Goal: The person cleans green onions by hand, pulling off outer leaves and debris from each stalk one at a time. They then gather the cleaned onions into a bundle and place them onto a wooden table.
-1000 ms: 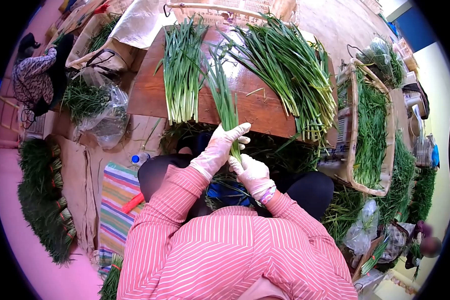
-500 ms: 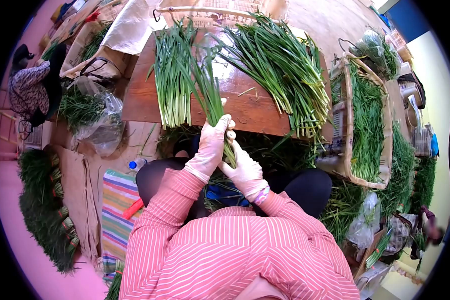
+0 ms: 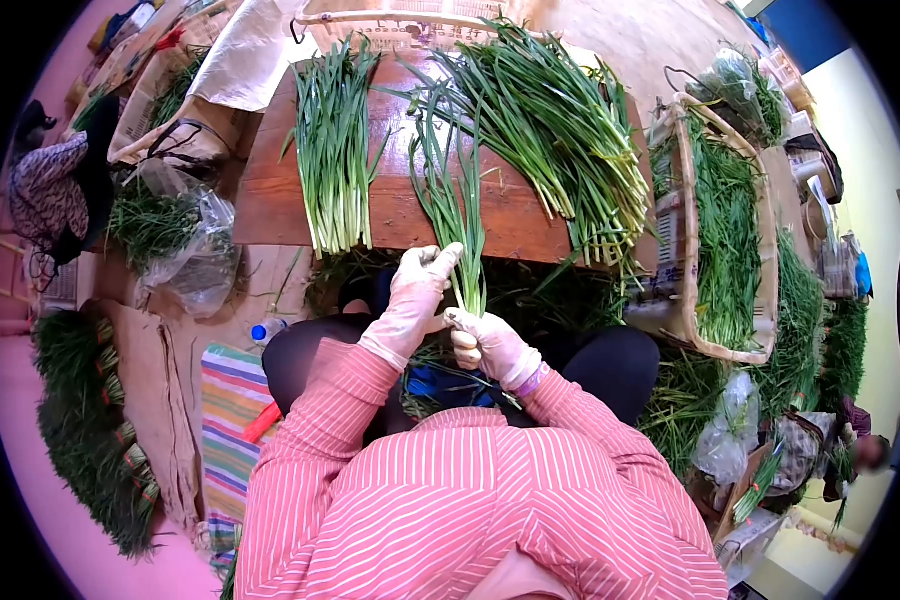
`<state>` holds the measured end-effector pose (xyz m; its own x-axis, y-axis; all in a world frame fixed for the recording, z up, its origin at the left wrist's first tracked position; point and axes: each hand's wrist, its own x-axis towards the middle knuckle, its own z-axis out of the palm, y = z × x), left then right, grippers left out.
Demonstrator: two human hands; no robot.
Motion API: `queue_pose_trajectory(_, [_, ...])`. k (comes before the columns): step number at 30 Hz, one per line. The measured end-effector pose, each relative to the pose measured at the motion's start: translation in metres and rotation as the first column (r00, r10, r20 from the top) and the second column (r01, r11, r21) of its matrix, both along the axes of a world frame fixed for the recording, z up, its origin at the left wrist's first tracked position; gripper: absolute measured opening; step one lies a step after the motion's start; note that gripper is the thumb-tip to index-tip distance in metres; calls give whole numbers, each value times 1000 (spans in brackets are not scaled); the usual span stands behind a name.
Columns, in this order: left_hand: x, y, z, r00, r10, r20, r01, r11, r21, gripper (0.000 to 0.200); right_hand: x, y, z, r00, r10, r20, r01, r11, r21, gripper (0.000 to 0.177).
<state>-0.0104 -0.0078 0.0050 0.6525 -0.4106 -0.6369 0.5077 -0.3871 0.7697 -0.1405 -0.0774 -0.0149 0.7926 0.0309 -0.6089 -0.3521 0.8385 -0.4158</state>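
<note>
Where both clasped stalks [image 3: 472, 280], left grip [image 3: 442, 262] now parted, right grip [image 3: 460, 330] clenching them.

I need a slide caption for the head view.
Gloved right hand gripping leafy green stalks, left hand beside them, near a wooden table.

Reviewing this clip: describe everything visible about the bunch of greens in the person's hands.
The bunch is slim and untied where visible, with long, narrow leaves, dark green above and paler toward the stems. The right hand, in a pale glove, grips its lower part, hiding much of the stems. The leaves fan out over the wooden table, between two larger piles. The left hand is close beside it; contact there is unclear.
</note>
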Motion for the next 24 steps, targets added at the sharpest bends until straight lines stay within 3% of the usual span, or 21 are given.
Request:
queue_pose_trajectory(2, [14, 6, -22, 936, -164, -312, 114, 978, -175, 39, -2, -3, 11, 984, 109, 144, -108, 994, -14, 31])
queue_pose_trajectory(3, [14, 3, -20, 900, -182, -396, 122, 978, -171, 32, -3, -3, 11, 978, 137, 156, -132, 990, -44, 37])
queue_pose_trajectory(4, [0, -1, -21, 864, -124, -487, -52, 942, -332, 34, -5, -2, 12, 977, 144, 157, -138, 989, -45, 37])
queue_pose_trajectory(5, [-5, 1, -18, 842, -179, -509, -76, 895, -439, 36, -8, -1, 14, 959, 200, 200, -193, 980, -54, 39])
queue_pose_trajectory(8, [-7, -2, -3, 844, -248, -475, -158, 732, -663, 39, -13, 6, 8, 909, 271, 317, -271, 961, -47, 48])
queue_pose_trajectory(11, [-5, -1, 14, 888, -229, -400, -114, 731, -673, 46, -14, 6, 7, 881, 320, 349, -310, 947, -85, 46])
queue_pose_trajectory(12, [-2, -1, 9, 878, -305, -369, -72, 678, -732, 48, -13, 7, 8, 881, 320, 349, -310, 947, -87, 46])
queue_pose_trajectory(14, [1, -1, 4, 864, -382, -329, -28, 616, -788, 50, -9, 10, 12, 924, 376, 68, -336, 883, -327, 42])
queue_pose_trajectory(16, [0, 0, 13, 886, -360, -294, 34, 681, -731, 49, -9, 1, 6, 919, 393, 37, -353, 860, -367, 40])
queue_pose_trajectory(18, [4, 0, 7, 886, -357, -295, 35, 687, -726, 46, -11, -9, 7, 906, 423, 21, -269, 613, -743, 41])
queue_pose_trajectory(19, [5, 1, 8, 886, -360, -293, 45, 695, -718, 45, -11, -14, 25, 942, 335, 17, -209, 626, -751, 40])
queue_pose_trajectory(20, [5, 1, 10, 886, -362, -291, 54, 703, -709, 45, -12, -26, 33, 938, 332, -103, -249, 435, -865, 35])
queue_pose_trajectory(22, [4, 0, 13, 897, -367, -247, 107, 722, -683, 46, -14, -45, 46, 993, 113, -33, -93, 576, -812, 27])
queue_pose_trajectory(24, [2, -2, 15, 902, -382, -202, 165, 736, -657, 47, -14, -59, 58, 992, -83, 97, 127, 594, -794, 20])
